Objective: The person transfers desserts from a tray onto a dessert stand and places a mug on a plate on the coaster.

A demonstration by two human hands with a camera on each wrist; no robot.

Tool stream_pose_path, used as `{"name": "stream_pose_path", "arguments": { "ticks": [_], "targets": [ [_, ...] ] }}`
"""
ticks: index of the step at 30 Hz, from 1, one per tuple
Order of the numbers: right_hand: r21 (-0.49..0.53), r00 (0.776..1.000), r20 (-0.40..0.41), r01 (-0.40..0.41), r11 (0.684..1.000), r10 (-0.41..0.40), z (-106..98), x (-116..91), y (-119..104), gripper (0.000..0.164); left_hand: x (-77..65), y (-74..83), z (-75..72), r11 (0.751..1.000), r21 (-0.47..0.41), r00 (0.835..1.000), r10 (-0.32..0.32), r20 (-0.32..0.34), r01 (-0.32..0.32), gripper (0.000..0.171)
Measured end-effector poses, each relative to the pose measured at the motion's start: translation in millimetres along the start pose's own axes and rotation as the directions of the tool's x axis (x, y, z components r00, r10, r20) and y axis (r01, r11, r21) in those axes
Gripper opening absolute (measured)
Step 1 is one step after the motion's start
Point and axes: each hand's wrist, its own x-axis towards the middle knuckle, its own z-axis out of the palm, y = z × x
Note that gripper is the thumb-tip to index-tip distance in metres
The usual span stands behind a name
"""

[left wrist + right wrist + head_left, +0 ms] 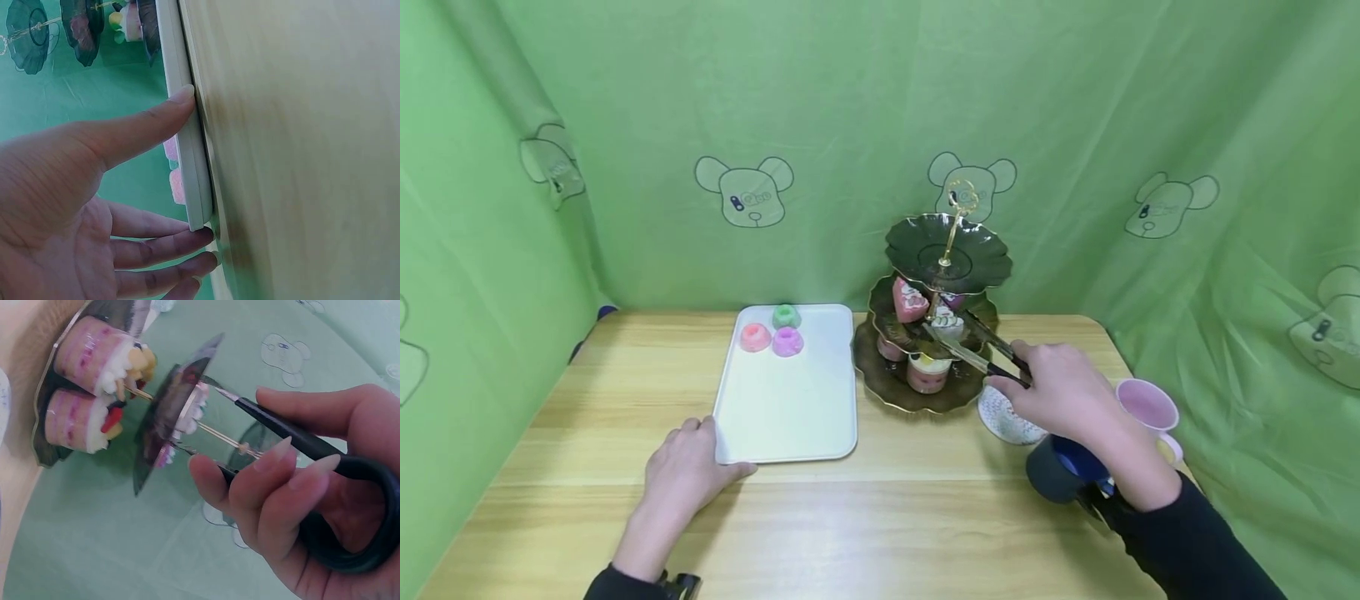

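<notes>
My right hand grips black-handled metal tongs, whose tips reach over the middle tier of a dark three-tier stand. Between the tong arms sits a white-topped cake slice; whether they touch it cannot be told. A pink cake slice lies beside it, and layered round cakes stand on the lowest tier. My left hand touches the near left corner of a white tray, its straight thumb against the front edge, fingers at the side. Pink, purple and green ring-shaped sweets lie on the tray.
Right of the stand lies a patterned saucer, partly hidden by my right hand. A dark blue mug and a pink cup stand near my right forearm. A green curtain hangs behind the wooden table.
</notes>
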Motion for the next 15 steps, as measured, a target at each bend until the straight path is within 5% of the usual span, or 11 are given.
{"name": "stream_pose_path", "arguments": {
  "ticks": [15],
  "targets": [
    [0.086,0.968,-0.242,0.093,0.992,-0.07,-10,-36,-27,0.055,1.1,0.7,-0.7,1.0,0.003,1.0,-0.006,0.013,0.006,0.098]
  ]
}}
